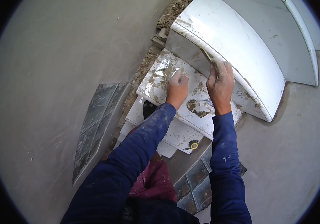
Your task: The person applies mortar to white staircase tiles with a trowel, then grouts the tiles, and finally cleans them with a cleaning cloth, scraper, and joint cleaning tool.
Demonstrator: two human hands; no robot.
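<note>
Fingers curled together, my left hand (177, 89) hovers over a white stair tread (193, 84) blotched with wet mortar. What it pinches, if anything, I cannot tell. My right hand (220, 86) grips a thin, flat, mortar-smeared strip (206, 56), whose end lies along the rounded nosing (201, 42) of the step above. That higher white step (234, 41) curves away to the right, its riser streaked with mortar. Between my hands and nearer to me, a torn plastic bag (201, 107) with brown material in it lies on the lower tread.
A yellow and black tape measure (193, 145) sits on a lower white step (180, 134). Dark tiled panels appear at left (98, 123) and below (195, 183). Rough broken mortar (145, 71) runs along the stairs' left edge beside a grey plastered wall (66, 56).
</note>
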